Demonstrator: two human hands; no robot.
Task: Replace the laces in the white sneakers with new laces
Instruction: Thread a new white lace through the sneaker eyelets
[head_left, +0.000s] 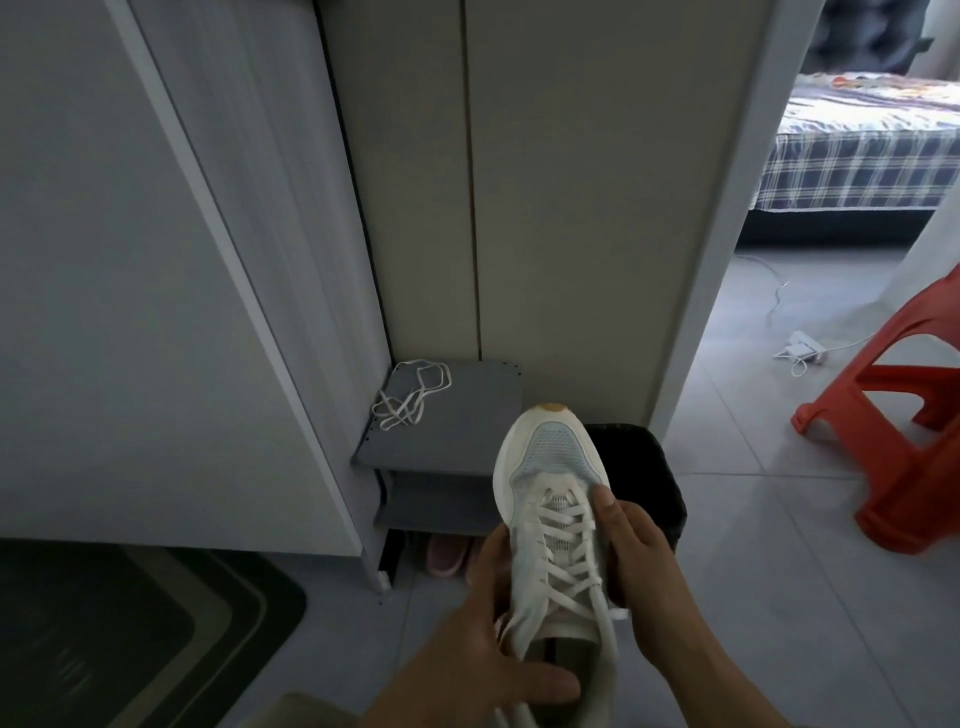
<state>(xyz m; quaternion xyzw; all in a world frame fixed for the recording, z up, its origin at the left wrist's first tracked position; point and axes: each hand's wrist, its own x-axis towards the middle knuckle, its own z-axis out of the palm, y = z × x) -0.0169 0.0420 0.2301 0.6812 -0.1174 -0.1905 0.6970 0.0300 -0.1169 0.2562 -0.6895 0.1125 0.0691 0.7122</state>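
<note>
Sneaker (550, 467), seemingly light and soft, is grasped by left grip (483, 644) and right grip (631, 556); take limp laces (563, 551) near its collar.

White sneaker (550, 452), toe pointing away, crossed by white laces (566, 551), held between the fingers (605, 506); loose white lace (410, 400) tangled well beyond them.
</note>
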